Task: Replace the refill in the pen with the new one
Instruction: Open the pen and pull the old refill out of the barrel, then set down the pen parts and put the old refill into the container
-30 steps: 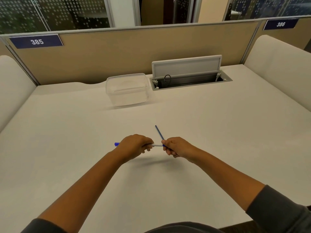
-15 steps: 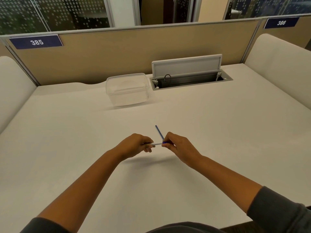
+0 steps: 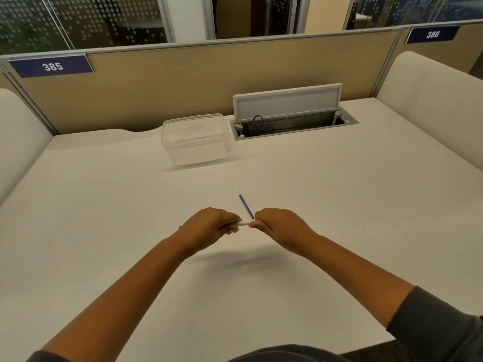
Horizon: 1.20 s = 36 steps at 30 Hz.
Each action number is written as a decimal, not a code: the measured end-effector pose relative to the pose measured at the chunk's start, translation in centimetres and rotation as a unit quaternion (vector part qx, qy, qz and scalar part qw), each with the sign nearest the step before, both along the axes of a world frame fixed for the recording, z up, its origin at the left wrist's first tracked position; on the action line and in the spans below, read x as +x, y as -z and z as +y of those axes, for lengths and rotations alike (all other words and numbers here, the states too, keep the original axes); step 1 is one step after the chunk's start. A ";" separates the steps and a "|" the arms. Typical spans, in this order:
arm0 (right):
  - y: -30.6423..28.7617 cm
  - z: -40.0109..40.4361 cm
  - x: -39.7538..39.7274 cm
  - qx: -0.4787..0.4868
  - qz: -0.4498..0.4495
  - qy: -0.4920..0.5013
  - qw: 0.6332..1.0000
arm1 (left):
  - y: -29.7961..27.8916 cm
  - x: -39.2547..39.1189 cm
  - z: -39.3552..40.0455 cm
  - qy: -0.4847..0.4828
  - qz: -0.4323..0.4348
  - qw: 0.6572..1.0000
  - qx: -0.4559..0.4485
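My left hand (image 3: 209, 226) is closed around the pen (image 3: 243, 224); only a short white stretch of it shows between my two hands, and a blue end peeks out behind my left wrist. My right hand (image 3: 279, 227) pinches the pen's right end with its fingertips. A thin blue refill (image 3: 246, 206) lies slanted on the white table just beyond my hands, its near end hidden by my right fingers. I cannot tell whether my right hand touches it.
A clear plastic box (image 3: 194, 138) stands at the back centre of the table (image 3: 339, 205). To its right is an open cable hatch (image 3: 290, 118) with its lid up. A tan partition and padded side panels close in the desk.
My right hand has turned and closed in on the pen's end, covering more of the white stretch. My left hand has shifted slightly, hiding most of the pen's blue end. The refill has not moved.
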State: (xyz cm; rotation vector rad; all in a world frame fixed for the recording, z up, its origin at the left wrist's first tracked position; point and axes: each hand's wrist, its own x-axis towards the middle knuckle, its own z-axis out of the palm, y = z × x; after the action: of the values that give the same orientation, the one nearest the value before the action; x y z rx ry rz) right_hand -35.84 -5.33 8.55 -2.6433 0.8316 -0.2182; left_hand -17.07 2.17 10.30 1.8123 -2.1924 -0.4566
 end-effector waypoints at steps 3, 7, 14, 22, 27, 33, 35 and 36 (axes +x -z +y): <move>0.0 -0.3 -1.0 -0.078 -0.016 -0.049 0.996 | 0.0 -0.5 0.7 0.014 -0.010 0.999 -0.028; -0.1 0.4 -0.9 0.026 0.011 -0.015 0.999 | 0.4 -0.9 1.4 0.026 -0.040 0.997 -0.063; -1.3 0.9 -0.8 0.168 0.016 0.032 0.985 | 1.0 -0.7 1.1 0.020 -0.034 0.997 -0.066; 1.0 -6.4 -9.6 0.004 -0.059 0.180 0.982 | 0.6 8.6 3.8 -0.115 -0.034 0.993 -0.015; 3.0 -5.9 -8.2 0.065 -0.093 0.215 0.970 | 2.1 6.1 2.8 -0.099 0.003 0.994 -0.042; 4.9 -6.8 -9.0 0.047 0.019 0.276 0.960 | 2.4 4.6 1.9 -0.101 -0.016 0.995 -0.016; 5.2 -7.0 -8.9 0.046 0.047 0.286 0.956 | 2.5 4.2 1.7 -0.101 -0.012 0.995 0.002; 5.3 -7.1 -8.7 0.044 0.059 0.293 0.953 | 2.6 4.0 1.5 -0.102 -0.011 0.995 0.010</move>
State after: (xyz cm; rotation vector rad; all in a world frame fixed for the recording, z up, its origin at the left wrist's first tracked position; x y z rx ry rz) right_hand -44.56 -12.40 3.24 -2.2754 1.6133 -0.1657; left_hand -13.05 3.71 7.73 2.0354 -1.9939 -0.4173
